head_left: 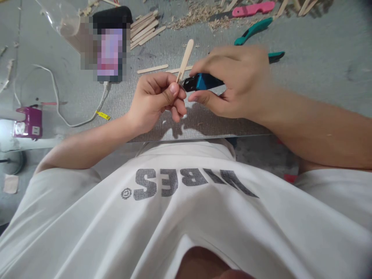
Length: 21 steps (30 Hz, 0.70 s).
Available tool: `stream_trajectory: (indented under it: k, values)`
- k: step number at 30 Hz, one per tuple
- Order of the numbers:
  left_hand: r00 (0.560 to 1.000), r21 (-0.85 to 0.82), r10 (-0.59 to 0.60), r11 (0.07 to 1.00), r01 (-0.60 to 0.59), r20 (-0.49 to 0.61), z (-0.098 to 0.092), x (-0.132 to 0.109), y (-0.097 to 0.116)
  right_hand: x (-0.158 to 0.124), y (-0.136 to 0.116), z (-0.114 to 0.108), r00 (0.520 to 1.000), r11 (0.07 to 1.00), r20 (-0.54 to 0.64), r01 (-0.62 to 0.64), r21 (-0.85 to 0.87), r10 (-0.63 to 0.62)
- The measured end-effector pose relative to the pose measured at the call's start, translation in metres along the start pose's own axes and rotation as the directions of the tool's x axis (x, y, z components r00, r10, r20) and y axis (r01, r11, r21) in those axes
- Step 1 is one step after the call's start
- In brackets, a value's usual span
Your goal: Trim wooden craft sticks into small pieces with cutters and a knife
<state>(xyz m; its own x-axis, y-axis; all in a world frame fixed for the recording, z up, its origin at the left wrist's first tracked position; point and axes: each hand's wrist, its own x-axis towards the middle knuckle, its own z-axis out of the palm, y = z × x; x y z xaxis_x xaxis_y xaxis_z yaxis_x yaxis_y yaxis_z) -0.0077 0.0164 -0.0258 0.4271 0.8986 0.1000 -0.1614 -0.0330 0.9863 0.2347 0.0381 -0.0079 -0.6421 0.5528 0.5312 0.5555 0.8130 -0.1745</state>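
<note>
Between the thumb and fingers of my left hand (159, 97) is a wooden craft stick (186, 56), its rounded end pointing up and away from me. Closed around a blue and black utility knife (203, 82) is my right hand (235, 81), slightly blurred. The knife's short blade meets the stick just above my left thumb, where the wood looks nicked. On the table behind my hands lie a thin wooden strip (152, 69) and a second strip (178, 70), partly hidden by the stick and my right hand.
Several craft sticks (145, 29) are piled beside a pixelated phone (109, 50) on a white cable (58, 97). Wood shavings (194, 15), a pink-handled knife (252, 9) and a green-handled tool (254, 31) lie at the back. A purple object (29, 123) sits far left.
</note>
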Motion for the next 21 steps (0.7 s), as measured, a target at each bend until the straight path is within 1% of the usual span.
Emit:
stream_trajectory:
  k: [3, 6, 9, 13, 15, 18, 21]
  values:
    - [0.999, -0.077, 0.032, 0.997, -0.030, 0.031, 0.001, 0.000, 0.002, -0.001, 0.003, 0.004, 0.998, 1.000, -0.059, 0.017, -0.002, -0.017]
    - [0.997, -0.127, 0.060, 0.990, -0.053, 0.052, 0.002, 0.000, 0.004, -0.002, 0.003, 0.006, 0.998, 0.999, -0.069, -0.013, 0.030, 0.015]
    - [0.999, -0.080, 0.030, 0.996, -0.026, 0.041, 0.003, -0.002, 0.006, -0.001, 0.001, 0.006, 0.997, 0.999, -0.080, -0.005, 0.043, 0.009]
    - [0.998, 0.001, -0.053, 0.999, 0.053, 0.021, 0.002, -0.003, 0.010, 0.002, 0.000, 0.004, 0.995, 0.996, -0.102, 0.026, 0.087, -0.017]
    - [0.995, -0.005, -0.078, 0.997, 0.078, 0.055, 0.001, -0.004, 0.013, 0.004, 0.000, 0.004, 0.994, 0.989, -0.097, 0.067, 0.130, -0.055]
    - [0.981, -0.050, -0.115, 0.991, 0.124, 0.155, 0.000, -0.004, 0.017, 0.006, 0.001, 0.004, 0.984, 0.967, -0.106, 0.165, 0.195, -0.147]
    - [0.967, -0.101, -0.144, 0.981, 0.168, 0.212, 0.000, -0.005, 0.020, 0.006, 0.002, 0.005, 0.980, 0.954, -0.087, 0.192, 0.229, -0.177]
